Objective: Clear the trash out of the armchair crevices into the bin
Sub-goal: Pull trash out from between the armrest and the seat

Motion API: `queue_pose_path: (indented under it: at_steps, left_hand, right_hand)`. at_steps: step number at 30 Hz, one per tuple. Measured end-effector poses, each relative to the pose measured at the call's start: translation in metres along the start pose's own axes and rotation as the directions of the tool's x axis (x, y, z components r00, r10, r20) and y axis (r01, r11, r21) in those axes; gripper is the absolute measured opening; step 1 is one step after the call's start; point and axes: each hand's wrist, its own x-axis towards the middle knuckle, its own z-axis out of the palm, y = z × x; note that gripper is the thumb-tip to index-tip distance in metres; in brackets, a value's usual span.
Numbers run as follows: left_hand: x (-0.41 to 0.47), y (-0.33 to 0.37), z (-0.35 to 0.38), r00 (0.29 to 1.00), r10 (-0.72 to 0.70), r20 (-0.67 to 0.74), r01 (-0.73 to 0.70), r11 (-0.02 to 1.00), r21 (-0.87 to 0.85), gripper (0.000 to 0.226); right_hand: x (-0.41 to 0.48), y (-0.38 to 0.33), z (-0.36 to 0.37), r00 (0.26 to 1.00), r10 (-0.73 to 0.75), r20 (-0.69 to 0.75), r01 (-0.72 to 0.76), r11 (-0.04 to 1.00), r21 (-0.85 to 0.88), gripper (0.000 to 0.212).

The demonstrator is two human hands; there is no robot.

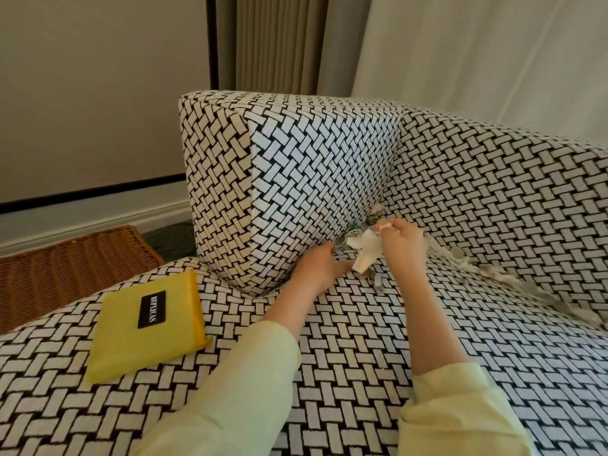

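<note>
White crumpled paper (pixel 363 255) hung from the right hand (pixel 403 240), pinched in its curled fingertips just above the seat of the armchair (pixel 329 340). Its long axis ran from the fingers at the far right down toward the near left, and its lower end came almost to the fingertips of the left hand (pixel 320 269). That hand lay on the seat cushion at the foot of the left armrest (pixel 296 166), fingers stretched out and holding nothing.

Just behind the paper, a clump of wrappers (pixel 357 230) sat wedged in the crevice between armrest and seat, strung along the seam toward the far corner. A second streak of pale scraps (pixel 467 261) lay along the crevice under the backrest (pixel 510 199), running off to the near right. It was too blurred for me to tell what it was made of.

On the near left of the seat, well apart from both hands, a flat yellow pouch (pixel 125 337) with a black label lay face up. A wicker basket (pixel 65 264) stood on the floor off the chair's left side, with the bulky armrest between it and the hands. Pleated curtains (pixel 279 41) hung behind the chair.
</note>
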Motion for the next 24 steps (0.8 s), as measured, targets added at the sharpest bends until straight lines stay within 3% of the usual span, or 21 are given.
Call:
queue_pose_path:
  at_steps: [3,8,12,15,19,24]
  left_hand:
    - [0.006,-0.002,0.001,0.995,0.027,-0.098,-0.035,0.996,-0.088,0.035]
    - [0.004,0.002,0.006,0.974,0.050,-0.223,-0.075,0.992,-0.104,0.021]
    - [0.003,0.000,0.005,0.956,0.060,-0.288,-0.104,0.985,-0.139,0.021]
    - [-0.004,0.001,0.003,0.949,0.023,-0.315,-0.112,0.958,-0.266,0.020]
    - [-0.012,0.001,0.001,0.948,-0.007,-0.319,-0.111,0.930,-0.351,0.026]
    - [-0.017,0.002,-0.001,0.947,-0.096,-0.306,-0.042,0.909,-0.415,0.034]
  right_hand:
    - [0.000,0.010,0.001,0.999,-0.015,0.049,0.028,0.962,-0.272,0.024]
    - [-0.013,0.015,0.010,0.987,0.068,0.146,-0.021,0.953,-0.302,0.028]
    - [-0.021,0.013,0.017,0.988,0.023,0.154,0.003,0.986,-0.169,0.030]
    - [-0.032,0.004,0.016,0.965,0.042,0.257,-0.019,0.995,-0.093,0.032]
    - [-0.047,-0.002,0.013,0.927,0.013,0.375,0.033,0.993,-0.116,0.016]
    - [-0.050,-0.002,0.022,0.923,-0.106,0.369,0.127,0.991,-0.032,0.031]
